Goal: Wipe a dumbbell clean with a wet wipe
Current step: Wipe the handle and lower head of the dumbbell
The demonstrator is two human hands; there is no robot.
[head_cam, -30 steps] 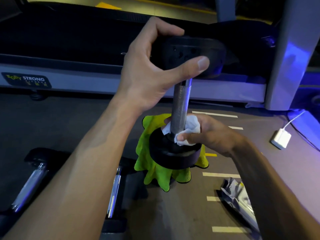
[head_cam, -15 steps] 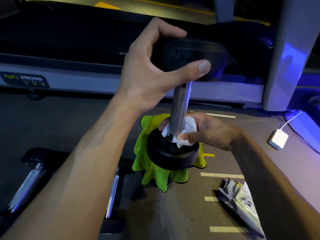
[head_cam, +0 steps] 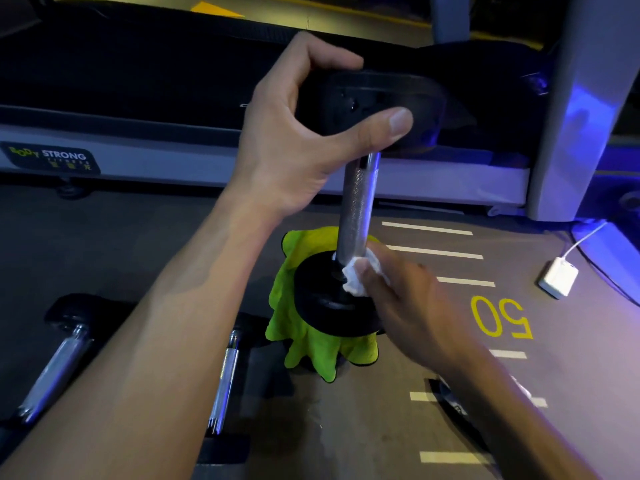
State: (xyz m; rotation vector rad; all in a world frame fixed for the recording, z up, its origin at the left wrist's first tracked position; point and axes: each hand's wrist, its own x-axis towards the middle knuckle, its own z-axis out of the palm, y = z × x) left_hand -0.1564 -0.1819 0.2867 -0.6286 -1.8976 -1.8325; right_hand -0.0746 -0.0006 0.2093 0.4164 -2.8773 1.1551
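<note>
A dumbbell (head_cam: pixel 356 206) with black heads and a knurled metal handle stands upright, its lower head over a bright green cloth (head_cam: pixel 311 348). My left hand (head_cam: pixel 301 140) grips the upper head from the left, thumb across its front. My right hand (head_cam: pixel 398 296) pinches a crumpled white wet wipe (head_cam: pixel 356 275) and presses it onto the top face of the lower head, right at the foot of the handle.
Two more dumbbells (head_cam: pixel 59 365) (head_cam: pixel 225 382) lie on the floor at the lower left, partly behind my left forearm. A treadmill (head_cam: pixel 138 98) runs across the back. A white charger (head_cam: pixel 559 277) lies at the right, and a wipe packet (head_cam: pixel 453 400) shows under my right forearm.
My right hand has come off the handle's base, where it was wrapped around it, and now rubs the wipe on the lower head from the right side. The left hand's hold is unchanged.
</note>
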